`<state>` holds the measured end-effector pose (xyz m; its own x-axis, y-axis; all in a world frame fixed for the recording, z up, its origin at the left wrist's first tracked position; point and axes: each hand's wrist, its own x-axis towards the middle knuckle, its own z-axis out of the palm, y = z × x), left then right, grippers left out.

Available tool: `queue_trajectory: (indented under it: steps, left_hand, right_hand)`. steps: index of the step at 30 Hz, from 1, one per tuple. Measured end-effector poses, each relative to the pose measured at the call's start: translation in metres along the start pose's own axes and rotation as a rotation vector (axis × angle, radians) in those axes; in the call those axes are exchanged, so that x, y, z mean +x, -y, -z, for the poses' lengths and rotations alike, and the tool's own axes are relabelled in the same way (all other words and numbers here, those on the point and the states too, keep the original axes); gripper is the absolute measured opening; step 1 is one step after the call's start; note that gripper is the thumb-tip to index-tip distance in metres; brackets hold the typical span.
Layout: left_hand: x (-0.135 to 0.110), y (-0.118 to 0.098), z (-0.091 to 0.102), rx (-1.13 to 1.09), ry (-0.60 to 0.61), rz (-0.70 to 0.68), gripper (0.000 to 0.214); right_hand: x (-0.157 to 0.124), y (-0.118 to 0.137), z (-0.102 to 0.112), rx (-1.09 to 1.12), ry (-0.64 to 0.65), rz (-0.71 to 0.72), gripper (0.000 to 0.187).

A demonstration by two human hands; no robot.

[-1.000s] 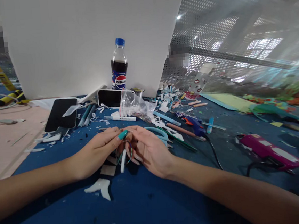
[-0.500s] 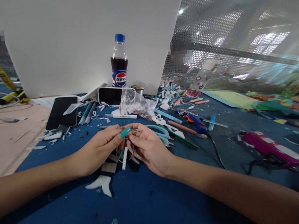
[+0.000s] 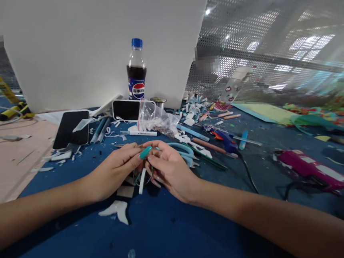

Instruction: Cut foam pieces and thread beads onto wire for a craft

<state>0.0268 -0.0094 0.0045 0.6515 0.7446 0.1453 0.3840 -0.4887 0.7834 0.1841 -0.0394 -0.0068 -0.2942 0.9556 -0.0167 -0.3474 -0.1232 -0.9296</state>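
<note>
My left hand (image 3: 115, 172) and my right hand (image 3: 174, 171) meet over the blue table mat, fingers closed in pinches. Between the fingertips is a small piece with thin green wire loops (image 3: 150, 175); most of it is hidden. A white strip (image 3: 142, 181) slants down from beneath the fingers. The left thumb, with a long teal nail, presses close to the right thumb. Just below my left hand lie a brownish flat square (image 3: 125, 191) and a white tail-shaped piece (image 3: 116, 211). Light blue scissor handles (image 3: 186, 154) show behind my right hand.
A cola bottle (image 3: 137, 74) stands before a white board (image 3: 92, 43). Near it are phones (image 3: 72, 129), a plastic bag of small bits (image 3: 157, 120), markers and white scraps. To the right are a blue glue gun (image 3: 225, 140) with its cord and a magenta tool (image 3: 314, 168).
The hands stay pinched together in nearly the same place. The white strip and wire loops have shifted slightly; the view has moved a little.
</note>
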Motion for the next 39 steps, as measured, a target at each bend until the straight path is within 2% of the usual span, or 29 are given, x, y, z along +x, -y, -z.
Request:
queue_trajectory:
  steps: [10,24,39]
  left_hand:
    - [0.0002,0.001,0.0009,-0.009,0.035,-0.021,0.04]
    - [-0.0028,0.001,0.0005,-0.02,-0.033,0.027,0.04]
    - [-0.0031,-0.0023,-0.0001,-0.056,-0.033,0.041,0.038]
  right_hand:
    - [-0.0028,0.0026,-0.002,-0.003,-0.013,-0.006,0.019]
    - [-0.0028,0.0063,-0.0031,0.023,-0.02,-0.045,0.013]
    - [-0.0017,0.0057,-0.0025,0.037,-0.029,-0.055,0.009]
